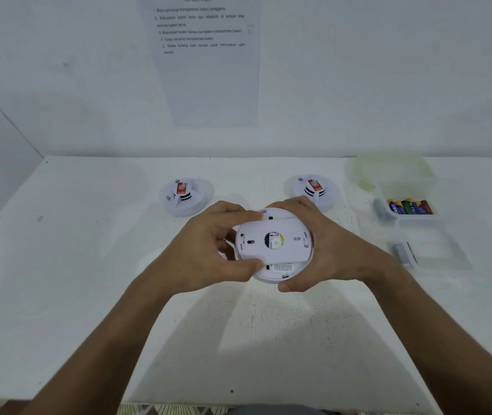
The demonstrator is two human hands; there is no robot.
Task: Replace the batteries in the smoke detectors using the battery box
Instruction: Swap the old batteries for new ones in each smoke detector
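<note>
Both hands, left [209,244] and right [325,244], curled around upturned smoke detector [273,244], its face hidden.

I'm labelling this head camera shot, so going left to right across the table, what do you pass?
Left smoke detector → left hand → held smoke detector → right hand → battery box.

The left hand [209,250] and right hand [325,247] are gripping a smoke detector [273,244], back facing up, above the surface [89,265]. Two other detectors [185,196] are sitting behind it, and a battery box [408,206] is lying open at right.
</note>
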